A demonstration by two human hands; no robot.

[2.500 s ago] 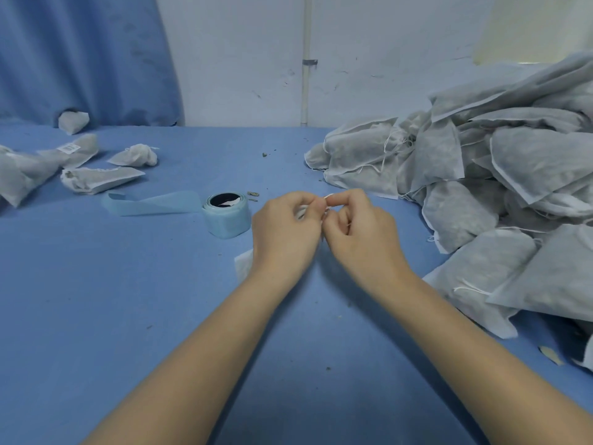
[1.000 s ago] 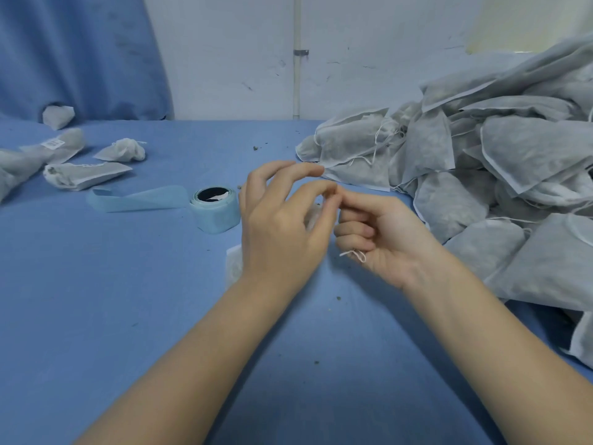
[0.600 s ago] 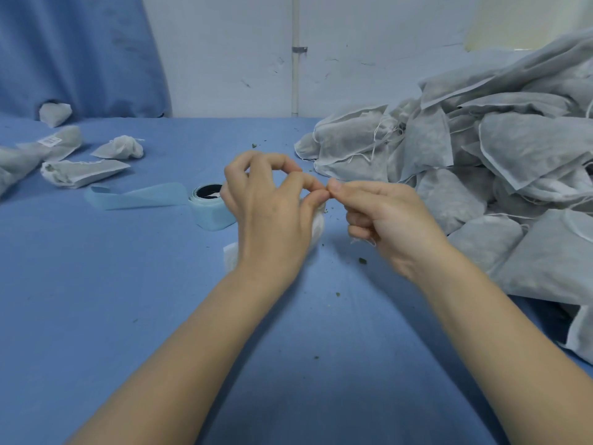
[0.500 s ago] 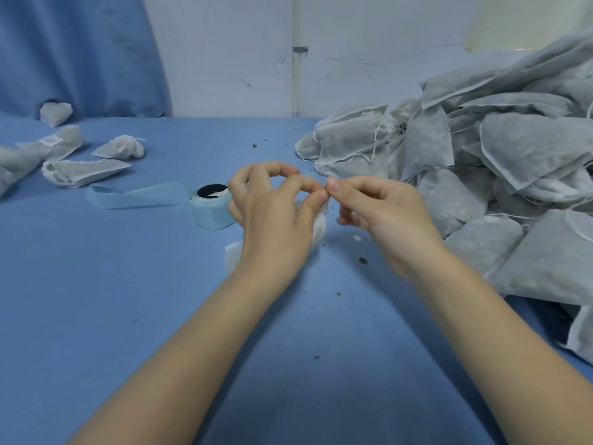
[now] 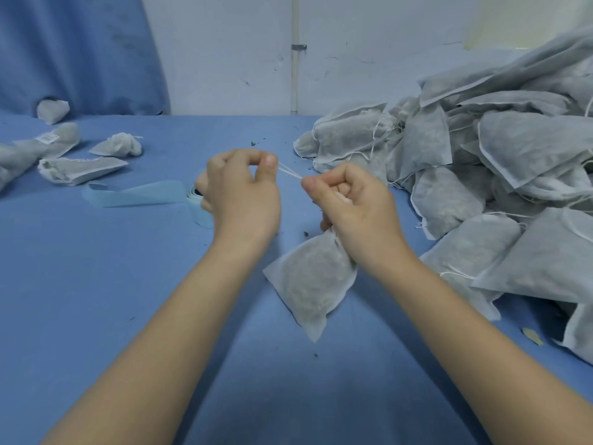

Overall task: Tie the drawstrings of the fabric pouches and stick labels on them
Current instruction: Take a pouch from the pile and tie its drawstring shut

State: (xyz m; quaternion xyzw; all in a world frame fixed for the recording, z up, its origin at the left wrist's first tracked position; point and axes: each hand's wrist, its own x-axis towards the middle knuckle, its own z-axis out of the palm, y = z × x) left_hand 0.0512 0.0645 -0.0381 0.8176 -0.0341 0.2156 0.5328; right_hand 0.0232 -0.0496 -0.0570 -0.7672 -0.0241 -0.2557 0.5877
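Blue cloth [image 5: 96, 284] covers the table we work at, with a white wall [image 5: 369, 59] behind it and a blue curtain [image 5: 70, 49] hanging at the far left. Our left hand [image 5: 242, 194] is curled, its thumb and forefinger pinching one end of a thin white drawstring [image 5: 289, 172]. Our right hand [image 5: 353, 203] is closed in a fist around the gathered neck of a filled grey pouch [image 5: 313, 281], and its thumb and forefinger pinch the other end of the string, so the string runs taut between our two hands. The pouch hangs down from our right fist toward us, tilted, its lower corner over the cloth; we cannot tell whether that corner touches the table.

At our right a big pile of grey pouches [image 5: 500, 175] with loose strings spreads across the table and rises against the wall. At the far left lie a few finished pouches [image 5: 80, 168], one of them bearing a small white label [image 5: 47, 137]. Just behind our left hand sits a pale blue roll [image 5: 199, 210], mostly hidden by the hand, with a strip of it [image 5: 134, 194] trailing left across the cloth. Dark crumbs dot the cloth near our hands.
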